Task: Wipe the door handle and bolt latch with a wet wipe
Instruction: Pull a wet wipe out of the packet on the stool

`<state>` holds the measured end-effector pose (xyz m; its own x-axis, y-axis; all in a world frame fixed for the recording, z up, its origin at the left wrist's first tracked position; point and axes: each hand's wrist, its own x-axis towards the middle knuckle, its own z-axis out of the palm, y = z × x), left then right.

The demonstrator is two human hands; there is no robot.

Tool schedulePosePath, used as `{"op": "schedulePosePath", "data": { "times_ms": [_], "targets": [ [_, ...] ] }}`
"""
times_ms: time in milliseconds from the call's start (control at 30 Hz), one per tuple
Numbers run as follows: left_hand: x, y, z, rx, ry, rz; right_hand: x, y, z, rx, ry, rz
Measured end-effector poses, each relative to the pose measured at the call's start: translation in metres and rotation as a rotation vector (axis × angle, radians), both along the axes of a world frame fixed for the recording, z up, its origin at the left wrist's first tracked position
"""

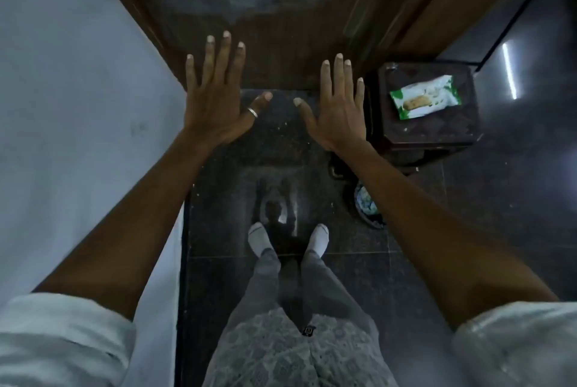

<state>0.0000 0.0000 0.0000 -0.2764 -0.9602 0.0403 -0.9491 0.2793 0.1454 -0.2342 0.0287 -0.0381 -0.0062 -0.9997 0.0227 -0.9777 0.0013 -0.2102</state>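
Both arms reach forward over a dark, speckled floor, palms down and fingers spread wide. The left hand is flat and empty, its grip fully open, with a ring on the thumb; its fingertips overlap the lower edge of a brown wooden door in this view, though whether they touch the wood cannot be told. The right hand is likewise splayed and holds nothing, its grip open, and lies just beside a small dark stool that stands near the door's right side. On top of the stool lies a green and white wipes pack, flat and slightly askew, well clear of both hands. The door's handle and bolt latch are not in view; only the lower part of the door shows, with a pale worn patch higher up. A light wall runs along the left. Below the hands, the person's feet in white socks stand side by side on the floor, with grey trousers and a patterned garment above them. Rolled white sleeves show at both lower corners. A small round patterned object sits on the floor just under the right forearm, too dim to identify.
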Motion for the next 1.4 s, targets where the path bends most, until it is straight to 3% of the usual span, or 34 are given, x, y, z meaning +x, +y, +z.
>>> {"op": "schedulePosePath", "data": {
  "times_ms": [400, 900, 1400],
  "targets": [
    [-0.058, 0.034, -0.031, 0.079, -0.031, -0.101, -0.056, 0.037, -0.024, 0.005, -0.035, -0.062],
    [-0.288, 0.102, -0.037, 0.11, -0.037, -0.063, -0.284, 0.116, -0.033, -0.001, -0.033, -0.038],
    [-0.4, 0.047, -0.077, 0.195, 0.036, -0.112, -0.38, 0.061, -0.053, 0.122, -0.037, -0.064]
  ]
}}
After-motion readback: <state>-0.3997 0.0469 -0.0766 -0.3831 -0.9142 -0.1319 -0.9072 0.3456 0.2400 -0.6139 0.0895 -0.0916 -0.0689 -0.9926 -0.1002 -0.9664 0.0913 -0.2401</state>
